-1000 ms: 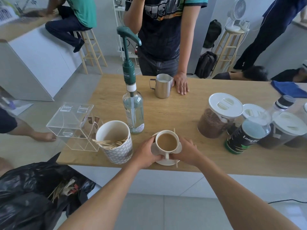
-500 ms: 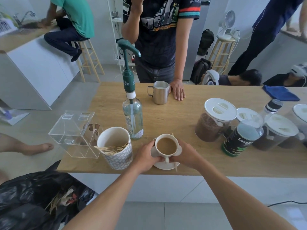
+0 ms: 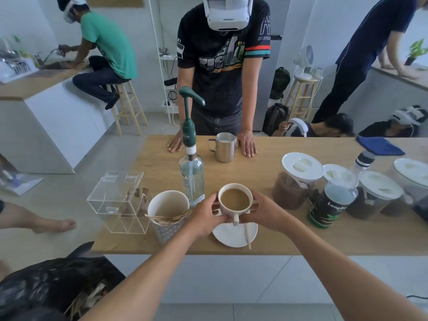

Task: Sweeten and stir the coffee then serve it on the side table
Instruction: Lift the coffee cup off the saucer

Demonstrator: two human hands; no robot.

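Note:
A white cup of milky coffee (image 3: 235, 200) is held between both my hands, its handle turned toward me. My left hand (image 3: 205, 216) wraps its left side and my right hand (image 3: 261, 213) its right side. The cup is raised a little above its white saucer (image 3: 225, 235), which lies on the wooden table (image 3: 289, 237) near the front edge. A wooden stirrer (image 3: 247, 235) rests on the saucer's right part, its end poking over the rim.
Left of the cup stand a patterned mug of wooden stirrers (image 3: 168, 214), a clear acrylic box (image 3: 115, 202) and a syrup pump bottle (image 3: 191, 174). Lidded jars (image 3: 298, 179) and a dark tin (image 3: 328, 205) crowd the right. A steel milk jug (image 3: 224, 147) stands by another person's hands opposite.
Both hands moved from the saucer's sides up onto the cup, which has come up off the saucer. The view has tilted up, and the person opposite put both hands on the table.

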